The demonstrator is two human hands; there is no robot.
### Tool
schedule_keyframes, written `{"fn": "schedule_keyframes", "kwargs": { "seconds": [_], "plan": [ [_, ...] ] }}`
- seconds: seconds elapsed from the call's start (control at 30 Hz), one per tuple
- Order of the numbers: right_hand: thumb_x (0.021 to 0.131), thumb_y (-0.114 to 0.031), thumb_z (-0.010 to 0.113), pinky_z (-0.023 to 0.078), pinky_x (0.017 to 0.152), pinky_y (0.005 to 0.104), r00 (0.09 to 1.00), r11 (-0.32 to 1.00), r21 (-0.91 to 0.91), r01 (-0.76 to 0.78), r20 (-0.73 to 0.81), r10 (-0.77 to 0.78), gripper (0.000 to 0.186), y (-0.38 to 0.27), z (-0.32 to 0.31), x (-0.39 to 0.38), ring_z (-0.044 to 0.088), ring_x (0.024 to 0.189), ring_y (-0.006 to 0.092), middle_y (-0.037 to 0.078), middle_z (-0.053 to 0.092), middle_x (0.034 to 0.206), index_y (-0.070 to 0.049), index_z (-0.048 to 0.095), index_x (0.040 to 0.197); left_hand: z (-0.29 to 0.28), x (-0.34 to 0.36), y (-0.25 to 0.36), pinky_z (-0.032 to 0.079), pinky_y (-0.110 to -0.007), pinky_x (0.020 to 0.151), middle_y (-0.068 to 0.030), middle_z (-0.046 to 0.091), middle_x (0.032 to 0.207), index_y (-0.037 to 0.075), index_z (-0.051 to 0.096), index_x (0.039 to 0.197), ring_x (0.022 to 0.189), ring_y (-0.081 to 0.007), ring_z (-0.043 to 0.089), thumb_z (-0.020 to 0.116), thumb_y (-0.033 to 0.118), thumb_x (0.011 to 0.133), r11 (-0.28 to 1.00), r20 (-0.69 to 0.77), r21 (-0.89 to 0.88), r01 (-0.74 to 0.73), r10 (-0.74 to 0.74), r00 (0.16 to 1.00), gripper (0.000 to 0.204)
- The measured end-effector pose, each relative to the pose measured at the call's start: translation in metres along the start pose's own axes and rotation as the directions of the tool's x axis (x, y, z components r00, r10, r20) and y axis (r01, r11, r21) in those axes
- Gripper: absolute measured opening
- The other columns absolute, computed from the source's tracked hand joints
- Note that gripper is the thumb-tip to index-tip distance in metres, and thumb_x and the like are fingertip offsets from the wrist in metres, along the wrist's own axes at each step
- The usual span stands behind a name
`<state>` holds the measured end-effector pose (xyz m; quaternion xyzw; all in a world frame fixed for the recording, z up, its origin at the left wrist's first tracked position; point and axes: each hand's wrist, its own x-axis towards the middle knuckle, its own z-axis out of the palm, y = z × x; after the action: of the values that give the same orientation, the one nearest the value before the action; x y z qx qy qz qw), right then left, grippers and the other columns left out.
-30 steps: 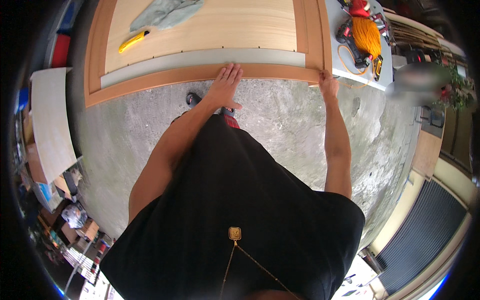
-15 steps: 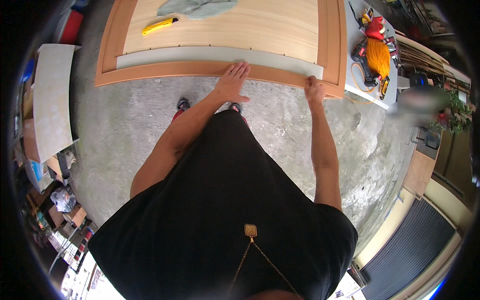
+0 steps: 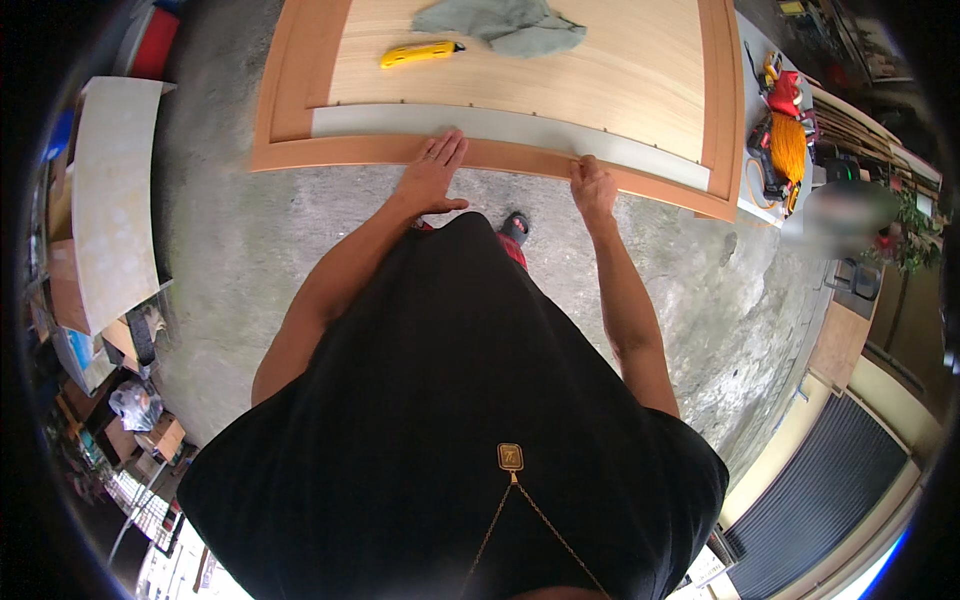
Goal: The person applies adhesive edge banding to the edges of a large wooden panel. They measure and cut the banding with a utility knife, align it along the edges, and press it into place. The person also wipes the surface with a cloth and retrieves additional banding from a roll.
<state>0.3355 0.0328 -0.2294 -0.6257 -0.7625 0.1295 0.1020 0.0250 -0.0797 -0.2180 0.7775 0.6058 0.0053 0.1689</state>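
A pale wooden panel (image 3: pixel 530 85) with a tan border lies ahead of me, a grey band (image 3: pixel 650 153) inside its near side. My left hand (image 3: pixel 428 175) rests with fingers stretched across the near tan strip (image 3: pixel 520 155). Right of it, my right hand (image 3: pixel 593 185) is closed at that strip's edge, gripping it with curled fingertips; what lies under them is partly hidden. A yellow utility knife (image 3: pixel 420 54) and a grey-green cloth (image 3: pixel 490 25) lie on the panel.
A grey side table (image 3: pixel 755 200) at the right bears orange cord (image 3: pixel 788 145) and several tools. A pale board (image 3: pixel 115 210) tops a cluttered bench at the left, with a plastic bag (image 3: pixel 135 405) below. Plants (image 3: pixel 915 235) and a dark shutter (image 3: pixel 820 500) are at the right.
My right hand has slid leftward along the near strip, closer to my left hand. The panel appears further right in the view, and my left hand sits further left along its edge.
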Motion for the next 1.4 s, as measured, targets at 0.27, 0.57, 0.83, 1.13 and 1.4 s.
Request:
{"fn": "schedule_keyframes", "kwargs": {
  "seconds": [0.27, 0.57, 0.83, 1.13, 1.4],
  "plan": [
    [0.084, -0.041, 0.067, 0.052, 0.064, 0.0457, 0.988, 0.994, 0.066, 0.088, 0.124, -0.096, 0.035, -0.154, 0.043, -0.013, 0.067, 0.074, 0.0351, 0.013, 0.069, 0.078, -0.008, 0.062, 0.094, -0.018, -0.081, -0.118, 0.012, -0.043, 0.118, -0.0149, 0.016, 0.157, 0.003, 0.013, 0.15, 0.146, -0.0287, 0.013, 0.066, 0.064, 0.071, 0.996, -0.007, 0.031, 0.083, -0.083, 0.997, 0.114],
    [0.08, -0.046, 0.068, 0.052, 0.069, 0.048, 0.911, 0.971, 0.149, 0.187, 0.344, -0.229, 0.047, -0.303, 0.067, -0.022, 0.066, 0.078, 0.0386, 0.018, 0.068, 0.079, -0.004, 0.059, 0.096, -0.023, -0.156, -0.214, 0.012, -0.047, 0.117, -0.0137, 0.006, 0.159, 0.009, 0.008, 0.152, 0.146, -0.0325, 0.007, 0.067, 0.064, 0.071, 0.962, -0.01, 0.055, 0.267, -0.267, 0.964, 0.115],
    [0.078, -0.044, 0.07, 0.052, 0.067, 0.0475, 0.791, 0.883, 0.265, 0.388, 0.396, -0.467, 0.05, -0.395, 0.095, -0.021, 0.066, 0.076, 0.0393, 0.022, 0.066, 0.077, 0.003, 0.058, 0.091, -0.044, -0.195, -0.255, 0.014, -0.05, 0.116, -0.0121, 0.003, 0.159, 0.017, 0.005, 0.153, 0.146, -0.035, 0.006, 0.066, 0.064, 0.072, 0.874, 0.129, 0.131, 0.468, -0.483, 0.866, 0.112],
    [0.075, -0.041, 0.073, 0.054, 0.07, 0.0454, 0.687, 0.816, 0.389, 0.427, 0.448, -0.573, 0.054, -0.478, 0.125, -0.018, 0.067, 0.08, 0.0388, 0.024, 0.067, 0.08, 0.007, 0.058, 0.093, -0.01, -0.204, -0.242, 0.016, -0.055, 0.114, -0.0179, 0.011, 0.157, 0.008, 0.015, 0.151, 0.143, -0.0409, 0.012, 0.076, 0.041, 0.073, 0.622, -0.062, -0.309, 0.72, -0.768, 0.637, 0.104],
    [0.077, -0.041, 0.071, 0.054, 0.072, 0.045, 0.545, 0.685, 0.713, 0.15, 0.518, -0.659, 0.051, -0.497, 0.164, 0.011, 0.067, 0.085, 0.0375, 0.021, 0.069, 0.088, 0.004, 0.061, 0.1, -0.02, -0.197, -0.245, 0.044, -0.043, 0.1, -0.0225, 0.054, 0.13, 0.002, 0.049, 0.133, 0.121, -0.0398, 0.051, 0.072, 0.023, 0.076, 0.49, -0.322, -0.582, 0.649, -0.872, 0.369, 0.065]
  ]
}}
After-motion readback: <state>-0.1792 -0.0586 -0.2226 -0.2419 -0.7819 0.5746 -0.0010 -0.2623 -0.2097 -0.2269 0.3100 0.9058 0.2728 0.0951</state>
